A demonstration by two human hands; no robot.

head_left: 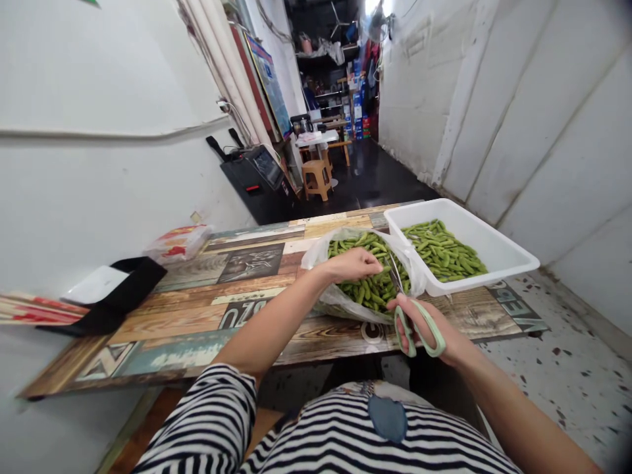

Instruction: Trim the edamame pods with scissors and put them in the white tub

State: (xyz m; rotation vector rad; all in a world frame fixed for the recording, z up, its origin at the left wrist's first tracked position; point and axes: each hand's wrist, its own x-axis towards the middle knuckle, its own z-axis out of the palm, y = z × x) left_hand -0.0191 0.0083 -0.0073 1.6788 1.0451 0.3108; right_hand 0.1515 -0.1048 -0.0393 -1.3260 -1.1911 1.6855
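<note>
My left hand (356,264) is closed in a pinch on a green edamame pod (386,270) above a clear plastic bag (320,253). Green edamame pods (365,290) fill the bag. Scissors (432,329) with pale green handles are in my right hand (419,319), fingers through the loops. Their blades point up and away, parted, beside the pod at my left fingertips. Whether the blades touch the pod I cannot tell. To the right of the bag, a white plastic tub (508,263) holds more edamame pods (444,253) in its left part.
The table (266,280) has a patchwork wood print. A red-and-white plastic packet (178,243) and a black holder (118,303) with chopsticks (39,309) lie at its left. Behind stand a black screen device (261,168) and a tan stool (316,180). A wall (557,131) runs along the right.
</note>
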